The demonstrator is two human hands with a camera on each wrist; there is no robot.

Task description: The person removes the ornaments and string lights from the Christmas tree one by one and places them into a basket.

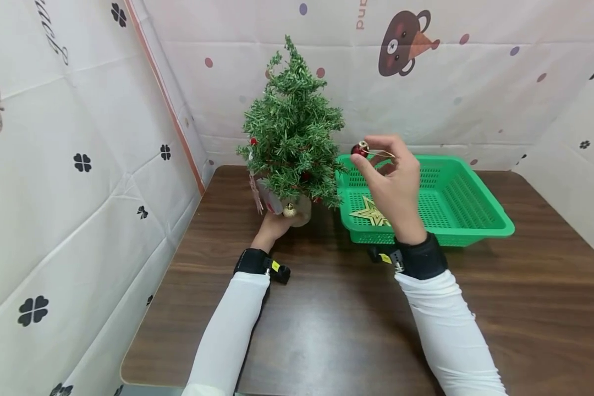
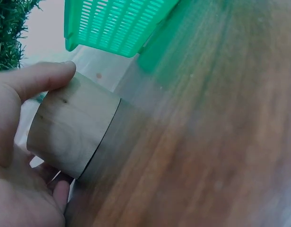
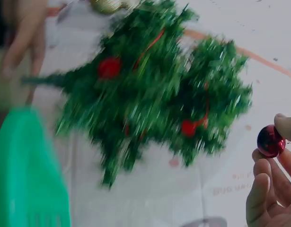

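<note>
A small artificial Christmas tree [image 1: 294, 121] stands upright at the back of the table on a round wooden base [image 2: 74, 125]. My left hand [image 1: 275, 224] grips that base, with the thumb over its upper edge in the left wrist view. Beside the tree, my right hand [image 1: 396, 184] pinches a shiny dark red bauble [image 1: 359, 149] between thumb and fingers, a thin gold loop trailing from it. A gold bauble [image 1: 289, 210] hangs low on the tree's front. The right wrist view shows a red ball [image 3: 110, 68] and red strings among the branches.
Right of the tree sits a green plastic basket [image 1: 480, 223], partly behind my right hand, with a gold star [image 1: 370, 211] in it. The brown wooden table [image 1: 322, 324] backs onto a white printed sheet [image 1: 490, 93], which also rises along the left side.
</note>
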